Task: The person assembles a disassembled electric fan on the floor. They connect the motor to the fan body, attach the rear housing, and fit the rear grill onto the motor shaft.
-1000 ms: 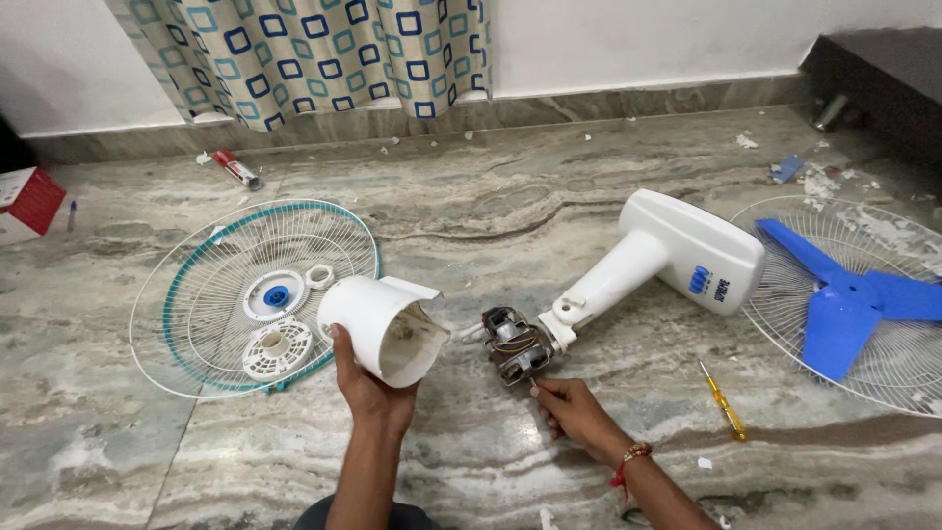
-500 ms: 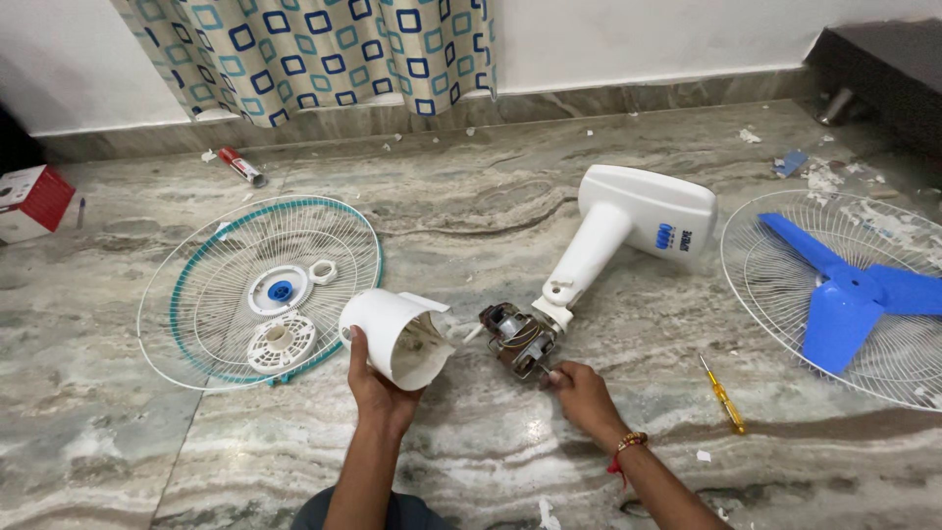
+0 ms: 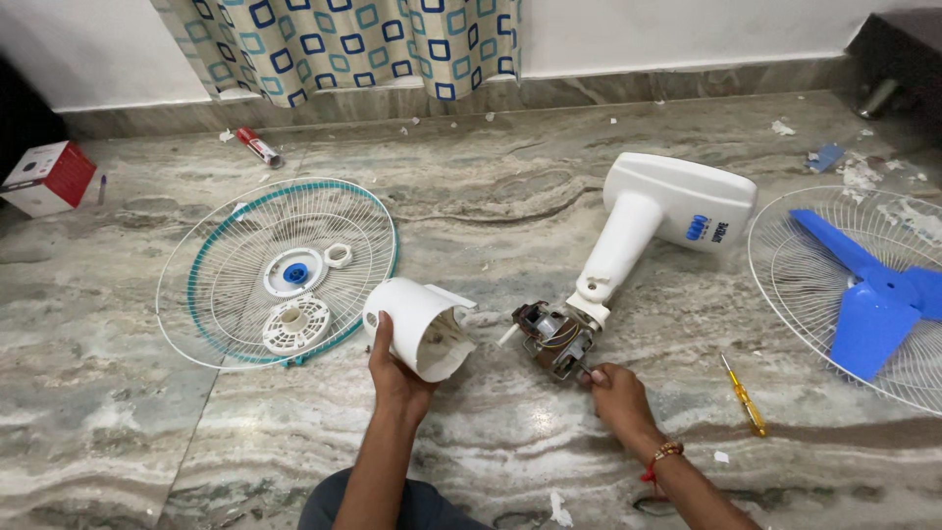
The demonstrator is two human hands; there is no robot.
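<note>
My left hand (image 3: 397, 375) grips a white plastic motor cover (image 3: 420, 326), its open mouth turned toward the bare fan motor (image 3: 556, 338). The motor lies on the marble floor at the end of a white fan stand (image 3: 655, 216). My right hand (image 3: 615, 386) pinches the motor's near corner with its fingertips. A small gap separates the cover from the motor's shaft.
A white and teal fan guard (image 3: 224, 245) lies to the left with a round white part (image 3: 296, 325) and a white ring nut (image 3: 338, 255) on it. At the right are a second guard (image 3: 785, 280) with a blue blade (image 3: 873, 299), and a yellow screwdriver (image 3: 745, 397). A red and white box (image 3: 49, 177) sits far left.
The fan stand has swung round, its base now further from me, and the motor sits a little lower and to the right. My left hand has lowered the cover toward the floor. The view shifted.
</note>
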